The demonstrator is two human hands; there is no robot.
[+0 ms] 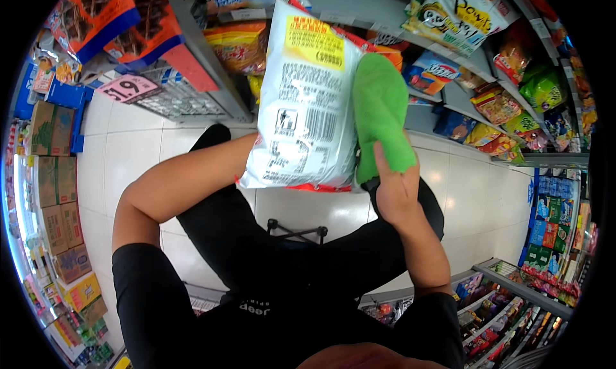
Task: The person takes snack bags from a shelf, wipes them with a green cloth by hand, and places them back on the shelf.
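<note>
A large white and red plastic snack bag (pixel 308 109), its printed back towards me, stands raised above my knees. My left forearm passes behind its lower left side, and the left hand is hidden there. In my right hand (pixel 398 191) is a bright green cloth (pixel 382 104), which lies along the bag's right edge. The thumb rests on the cloth's lower part; the other fingers are mostly covered. Whether the cloth presses on the bag cannot be told.
Shelves with packaged snacks (pixel 498 102) curve ahead and to the right. A wire rack (pixel 183 97) with orange snack bags (pixel 94 8) stands at the front left. Cardboard boxes (pixel 57 181) line the far left. Part of a folding stool (pixel 298 232) shows between my legs above the tiled floor (pixel 130 152).
</note>
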